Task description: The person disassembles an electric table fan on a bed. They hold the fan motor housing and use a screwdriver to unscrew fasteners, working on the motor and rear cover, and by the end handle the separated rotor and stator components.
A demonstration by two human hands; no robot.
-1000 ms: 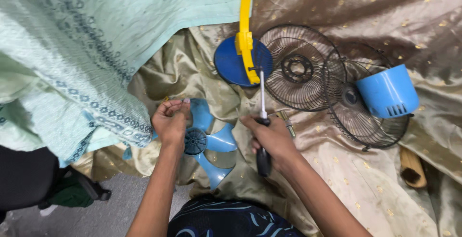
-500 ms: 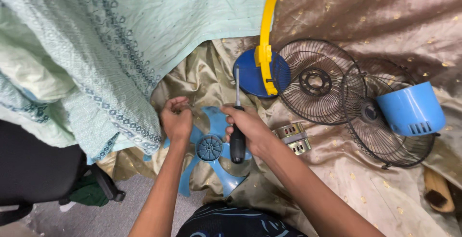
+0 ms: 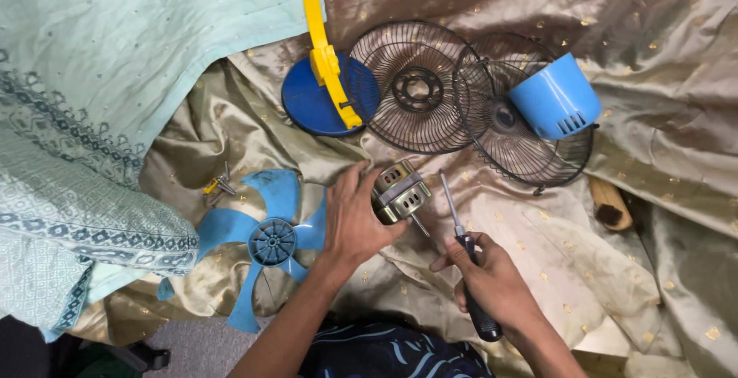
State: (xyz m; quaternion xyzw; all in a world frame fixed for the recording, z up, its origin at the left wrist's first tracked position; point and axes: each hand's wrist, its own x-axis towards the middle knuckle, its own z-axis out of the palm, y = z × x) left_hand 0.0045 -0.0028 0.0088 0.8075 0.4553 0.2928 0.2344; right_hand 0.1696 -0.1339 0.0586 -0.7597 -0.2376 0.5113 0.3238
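My left hand (image 3: 354, 217) grips a small metal fan motor (image 3: 400, 191) lying on the gold cloth, its shaft pointing down-right. Beside the wrist lies a blue fan blade (image 3: 265, 240), flat and free. My right hand (image 3: 492, 282) holds a black-handled screwdriver (image 3: 465, 259); its metal tip points up toward the motor, a short gap away. Past the motor lie two black wire fan guards (image 3: 419, 86), one of them carrying a blue motor cover (image 3: 555, 97).
A blue round base with a yellow stand (image 3: 327, 78) lies at the top middle. Loose screws and a yellow bit (image 3: 217, 186) rest left of the blade. Pale green patterned fabric (image 3: 92, 117) covers the left. A brown sandal (image 3: 609, 205) sits at the right.
My left hand left the blade hub and now holds the motor. My right hand drew the screwdriver back to the right, off the blade. The view shifted right.
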